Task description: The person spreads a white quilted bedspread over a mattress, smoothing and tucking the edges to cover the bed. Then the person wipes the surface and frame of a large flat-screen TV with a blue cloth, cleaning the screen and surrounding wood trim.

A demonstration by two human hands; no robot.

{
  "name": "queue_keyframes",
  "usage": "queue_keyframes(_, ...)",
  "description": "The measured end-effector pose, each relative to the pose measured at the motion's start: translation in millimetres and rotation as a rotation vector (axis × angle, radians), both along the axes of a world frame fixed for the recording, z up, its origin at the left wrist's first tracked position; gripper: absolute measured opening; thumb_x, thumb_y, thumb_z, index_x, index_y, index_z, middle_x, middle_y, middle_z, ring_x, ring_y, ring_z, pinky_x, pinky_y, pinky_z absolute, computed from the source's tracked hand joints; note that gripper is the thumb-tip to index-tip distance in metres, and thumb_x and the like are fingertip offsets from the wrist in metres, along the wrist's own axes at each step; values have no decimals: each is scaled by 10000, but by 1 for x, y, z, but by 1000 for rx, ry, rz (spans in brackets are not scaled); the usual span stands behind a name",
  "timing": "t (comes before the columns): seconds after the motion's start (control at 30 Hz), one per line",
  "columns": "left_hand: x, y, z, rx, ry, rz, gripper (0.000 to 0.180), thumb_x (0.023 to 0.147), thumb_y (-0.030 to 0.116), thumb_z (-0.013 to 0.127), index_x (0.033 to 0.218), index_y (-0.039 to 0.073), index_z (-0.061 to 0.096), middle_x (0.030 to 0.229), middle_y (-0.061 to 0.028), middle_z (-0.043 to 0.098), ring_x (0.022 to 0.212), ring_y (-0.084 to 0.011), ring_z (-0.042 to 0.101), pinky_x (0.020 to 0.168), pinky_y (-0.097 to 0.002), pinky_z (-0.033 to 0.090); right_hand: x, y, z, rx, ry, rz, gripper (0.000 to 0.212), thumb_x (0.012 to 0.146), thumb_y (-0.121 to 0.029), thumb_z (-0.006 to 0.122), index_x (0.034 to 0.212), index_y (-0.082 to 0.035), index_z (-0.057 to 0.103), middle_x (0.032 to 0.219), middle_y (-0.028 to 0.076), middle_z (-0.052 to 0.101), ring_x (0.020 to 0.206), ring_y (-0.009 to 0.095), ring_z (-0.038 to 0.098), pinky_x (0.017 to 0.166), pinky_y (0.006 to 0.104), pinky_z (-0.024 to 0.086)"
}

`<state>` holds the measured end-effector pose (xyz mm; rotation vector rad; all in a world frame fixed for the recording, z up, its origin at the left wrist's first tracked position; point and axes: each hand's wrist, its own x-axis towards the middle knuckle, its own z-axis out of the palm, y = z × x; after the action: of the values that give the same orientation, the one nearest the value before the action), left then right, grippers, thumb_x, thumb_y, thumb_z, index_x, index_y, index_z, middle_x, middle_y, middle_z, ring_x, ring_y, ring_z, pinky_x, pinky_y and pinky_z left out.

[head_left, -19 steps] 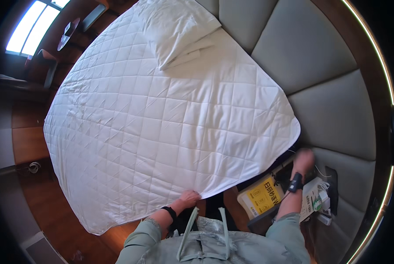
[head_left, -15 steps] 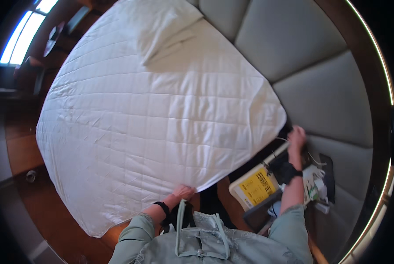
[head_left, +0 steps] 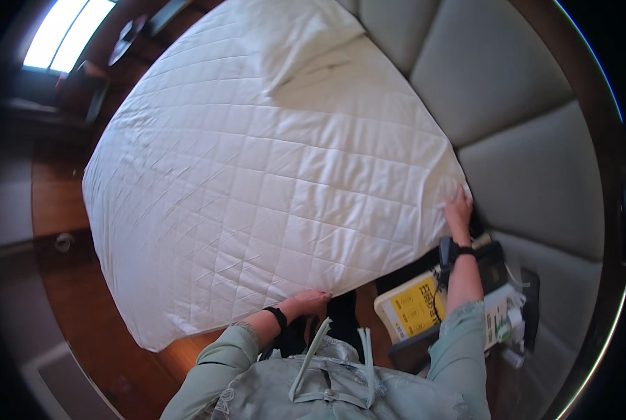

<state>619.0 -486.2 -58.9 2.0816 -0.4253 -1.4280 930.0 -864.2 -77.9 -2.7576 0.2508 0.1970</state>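
Note:
A white quilted mattress pad point(head_left: 257, 182) spreads across the bed in front of me, with loose creases along its right side. My left hand point(head_left: 311, 302) is closed on its near edge, close to my body; the fingertips are partly hidden. At the pad's right corner, beside the headboard, my right hand point(head_left: 458, 211) has its fingers curled on the fabric. Dark bands circle both wrists. On the pad's far part lies a rumpled white pillow point(head_left: 302, 45).
A grey padded headboard point(head_left: 523, 154) curves along the right. Below my right forearm stands a nightstand with a yellow printed card point(head_left: 412, 308), a dark telephone point(head_left: 491, 266) and a white bottle point(head_left: 505, 325). Brown wooden floor point(head_left: 134, 357) shows at the left, and a bright window point(head_left: 68, 35) beyond.
My right hand has come from beside the headboard, past the corner, onto the pad's right corner. My left hand stays on the near edge. The whole view has shifted slightly.

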Motion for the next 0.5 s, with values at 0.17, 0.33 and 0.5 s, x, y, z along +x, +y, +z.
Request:
queue_keyframes(0.17, -33, 5, 10, -41, -342, 143, 319, 795, 148, 605, 1103, 90, 549, 1121, -110, 545, 1091, -308, 547, 835, -412, 479, -18, 63, 37, -170, -22, -59, 680, 800, -146, 597, 1412, -50, 317, 1300, 250, 446, 1201, 405, 423, 1011, 477, 367)
queue_keyframes(0.33, -70, 28, 8, 80, -328, 307, 367, 811, 200, 592, 1160, 104, 531, 1173, -108, 496, 1147, -308, 492, 877, -449, 454, -91, 127, 20, -216, -205, 425, 663, 777, -93, 539, 1414, -64, 355, 1349, 234, 397, 1155, 412, 443, 970, 506, 382)
queue_keyframes(0.5, -136, 52, 3, 404, -183, 225, 441, 871, 266, 515, 1281, 105, 502, 1349, -111, 483, 1259, -322, 444, 954, -512, 416, -212, 194, 43, -178, 306, 690, 701, 796, -113, 563, 1441, -52, 295, 1451, 282, 232, 1328, 451, 260, 1093, 512, 253)
